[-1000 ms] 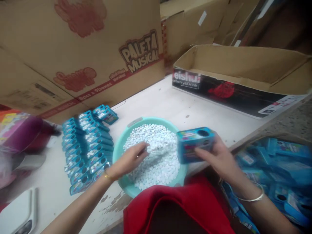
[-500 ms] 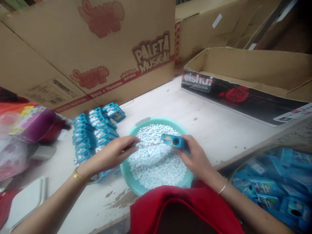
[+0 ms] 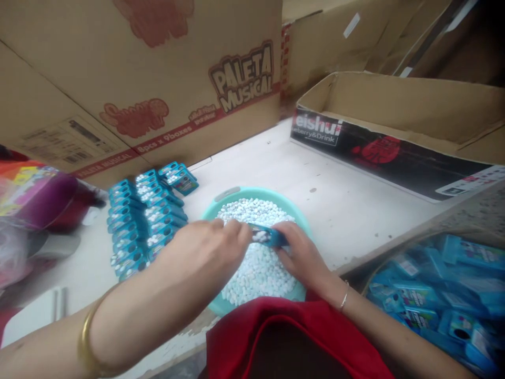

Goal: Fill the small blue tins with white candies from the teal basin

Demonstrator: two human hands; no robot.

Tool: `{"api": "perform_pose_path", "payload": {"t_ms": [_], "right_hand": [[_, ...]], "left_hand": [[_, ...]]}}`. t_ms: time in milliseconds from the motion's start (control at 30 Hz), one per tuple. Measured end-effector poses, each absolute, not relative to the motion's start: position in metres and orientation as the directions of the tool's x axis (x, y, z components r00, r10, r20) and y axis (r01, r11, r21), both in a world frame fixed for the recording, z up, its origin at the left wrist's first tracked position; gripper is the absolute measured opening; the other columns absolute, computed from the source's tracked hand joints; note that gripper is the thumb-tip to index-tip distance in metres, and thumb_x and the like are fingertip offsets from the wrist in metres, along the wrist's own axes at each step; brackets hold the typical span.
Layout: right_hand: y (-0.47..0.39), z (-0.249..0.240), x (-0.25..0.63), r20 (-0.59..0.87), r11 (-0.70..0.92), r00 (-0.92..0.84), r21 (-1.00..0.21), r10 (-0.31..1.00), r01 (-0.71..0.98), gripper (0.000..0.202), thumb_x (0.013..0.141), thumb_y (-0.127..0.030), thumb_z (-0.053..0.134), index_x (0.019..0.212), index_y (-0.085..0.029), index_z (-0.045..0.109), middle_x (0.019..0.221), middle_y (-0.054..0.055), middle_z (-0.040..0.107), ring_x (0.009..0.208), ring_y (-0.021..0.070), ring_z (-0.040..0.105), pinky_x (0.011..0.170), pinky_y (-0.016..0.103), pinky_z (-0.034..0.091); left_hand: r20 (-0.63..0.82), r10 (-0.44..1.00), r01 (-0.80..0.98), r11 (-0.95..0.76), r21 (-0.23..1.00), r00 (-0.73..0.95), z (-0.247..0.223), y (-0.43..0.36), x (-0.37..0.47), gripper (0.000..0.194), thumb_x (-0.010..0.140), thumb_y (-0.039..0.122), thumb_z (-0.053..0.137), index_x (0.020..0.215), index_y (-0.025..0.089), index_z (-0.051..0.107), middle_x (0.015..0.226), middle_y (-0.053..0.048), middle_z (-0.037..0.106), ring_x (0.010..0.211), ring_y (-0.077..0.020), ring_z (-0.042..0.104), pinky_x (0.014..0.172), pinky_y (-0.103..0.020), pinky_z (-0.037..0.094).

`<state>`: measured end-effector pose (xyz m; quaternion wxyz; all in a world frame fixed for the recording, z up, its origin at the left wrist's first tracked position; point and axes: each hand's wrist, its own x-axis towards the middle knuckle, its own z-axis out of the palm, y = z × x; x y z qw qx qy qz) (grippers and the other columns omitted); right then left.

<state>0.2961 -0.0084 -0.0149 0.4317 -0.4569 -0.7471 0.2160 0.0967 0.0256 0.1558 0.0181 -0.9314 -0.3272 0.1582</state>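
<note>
Over a turquoise basin full of small white and pale blue pieces, my right hand holds a small blue case by its right end. White pieces show in the case's near side. At the case's left end is my left hand, its fingers curled and pressed together; what they grip, if anything, is hidden behind the hand. Rows of blue cases holding white pieces stand left of the basin, partly behind my left forearm.
A large cardboard box stands behind the rows. An open black-fronted carton is at the right back. Many blue cases fill a bag at the lower right. Plastic-wrapped purple packaging and a white lidded item lie left.
My left hand has moved right, from over the basin's left side to the case. The case has turned so that its near side with white pieces shows. The view has shifted slightly.
</note>
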Motion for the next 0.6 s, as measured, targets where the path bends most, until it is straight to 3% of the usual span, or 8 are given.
{"api": "perform_pose_path", "payload": {"t_ms": [100,167,267,400,600], "right_hand": [[-0.009,-0.015,0.298,0.426,0.458,-0.181,-0.756,0.887,0.468,0.035,0.087,-0.006,0.051,0.117,-0.024,0.048,0.107,0.008,0.06,0.101,0.0255,0.058,0.09,0.043,0.051],[-0.01,-0.014,0.301,0.402,0.423,-0.146,-0.788,0.904,0.448,0.032,0.089,-0.009,0.052,0.117,-0.024,0.049,0.109,0.008,0.06,0.103,0.0247,0.058,0.092,0.041,0.05],[-0.012,-0.015,0.305,0.399,0.39,-0.068,-0.823,0.915,0.413,0.029,0.091,-0.017,0.057,0.118,-0.026,0.049,0.109,0.006,0.06,0.101,0.0223,0.06,0.092,0.037,0.051],[-0.015,-0.019,0.307,0.42,0.367,0.058,-0.845,0.905,0.389,0.032,0.09,-0.029,0.065,0.118,-0.027,0.05,0.107,0.004,0.061,0.098,0.0214,0.061,0.089,0.035,0.053],[-0.016,-0.03,0.312,0.342,0.279,0.165,-0.907,0.925,0.315,0.033,0.088,-0.036,0.067,0.116,-0.025,0.053,0.105,0.004,0.061,0.095,0.0218,0.061,0.085,0.037,0.053]], "left_hand": [[-0.231,0.675,0.652,-0.737,-0.179,0.7,0.161,0.024,0.081,0.019,0.086,0.009,0.048,0.099,0.02,0.058,0.082,-0.005,0.064,0.063,-0.0199,0.058,0.052,-0.031,0.037],[-0.197,0.768,0.764,-0.635,-0.116,0.609,0.154,0.03,0.057,0.012,0.09,0.026,0.052,0.098,0.02,0.059,0.089,-0.006,0.066,0.067,-0.0195,0.06,0.054,-0.03,0.039],[-0.28,0.885,0.923,-0.385,0.01,0.373,0.123,0.044,0.019,0.025,0.09,0.044,0.052,0.086,0.02,0.059,0.084,-0.005,0.066,0.069,-0.0186,0.06,0.06,-0.029,0.041],[-0.383,0.912,0.984,-0.174,-0.034,0.148,0.07,0.058,-0.001,0.026,0.089,0.043,0.049,0.087,0.019,0.058,0.082,-0.008,0.067,0.072,-0.0219,0.062,0.06,-0.028,0.039],[-0.326,0.936,0.987,-0.152,-0.04,0.131,0.06,0.067,0.018,0.025,0.089,0.035,0.044,0.085,0.016,0.06,0.078,-0.011,0.067,0.07,-0.0248,0.063,0.059,-0.03,0.039]]}}
